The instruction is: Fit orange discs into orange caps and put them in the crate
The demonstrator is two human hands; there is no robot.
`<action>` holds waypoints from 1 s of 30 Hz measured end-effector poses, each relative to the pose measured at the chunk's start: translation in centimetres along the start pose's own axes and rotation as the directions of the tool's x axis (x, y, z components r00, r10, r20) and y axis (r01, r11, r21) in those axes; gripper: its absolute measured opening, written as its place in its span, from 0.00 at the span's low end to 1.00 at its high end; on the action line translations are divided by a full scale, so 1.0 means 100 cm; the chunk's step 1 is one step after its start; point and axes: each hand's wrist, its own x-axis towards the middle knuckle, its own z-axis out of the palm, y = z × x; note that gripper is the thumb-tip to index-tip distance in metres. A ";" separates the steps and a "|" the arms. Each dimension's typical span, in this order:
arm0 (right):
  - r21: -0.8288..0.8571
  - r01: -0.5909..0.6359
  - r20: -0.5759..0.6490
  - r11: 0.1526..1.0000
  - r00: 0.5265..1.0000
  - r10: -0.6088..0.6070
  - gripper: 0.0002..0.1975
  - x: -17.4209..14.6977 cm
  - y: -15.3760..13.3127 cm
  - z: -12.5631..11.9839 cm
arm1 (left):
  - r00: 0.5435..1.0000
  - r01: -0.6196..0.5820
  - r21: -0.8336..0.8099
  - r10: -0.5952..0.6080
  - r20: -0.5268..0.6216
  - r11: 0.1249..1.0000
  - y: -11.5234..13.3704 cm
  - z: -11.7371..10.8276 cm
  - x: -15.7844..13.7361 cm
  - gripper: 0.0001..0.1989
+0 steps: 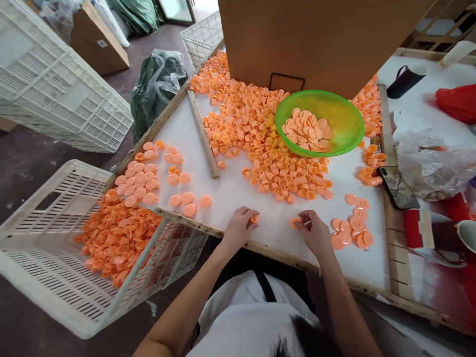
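Note:
Near the front edge of the white tabletop (pixel 275 223), my left hand (pixel 238 230) pinches a small orange plastic cup (pixel 254 218) between thumb and fingers. To its right, my right hand (pixel 316 233) has its fingertips closed on a flat orange disc (pixel 295 222). The two pieces are apart. Beyond my hands spreads a large heap of orange cups (pixel 256 129), many with their mouths up. A green bowl (pixel 320 101) rests on the heap with flat orange discs (pixel 307 129) inside. Beside my right hand lies a loose group of orange discs (pixel 357 225).
Round orange pieces (pixel 139 181) sit at the table's left corner, above a white crate (pixel 48 218) full of orange pieces. A wooden strip (pixel 204 134) lies on the table. A cardboard box (pixel 308 39) stands behind the bowl. A phone (pixel 397 187) is on the right rail.

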 end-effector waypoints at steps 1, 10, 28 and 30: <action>0.065 0.003 0.010 0.998 1.000 -0.004 0.12 -0.003 -0.005 0.004 | 1.000 0.008 -0.031 -0.008 -0.002 0.999 0.001 0.000 -0.002 0.18; 0.592 0.051 0.144 0.804 0.975 -0.168 0.11 -0.015 -0.049 0.059 | 0.956 0.258 -0.386 -0.291 -0.027 0.885 -0.003 -0.010 -0.008 0.13; 0.420 0.093 0.181 0.903 0.966 -0.184 0.12 -0.001 -0.067 0.088 | 0.948 0.303 -0.437 -0.313 0.051 0.847 -0.015 -0.003 -0.001 0.11; 0.477 0.078 0.169 0.875 0.969 -0.178 0.11 -0.003 -0.068 0.084 | 0.957 0.257 -0.451 -0.288 0.000 0.855 -0.012 -0.006 -0.004 0.12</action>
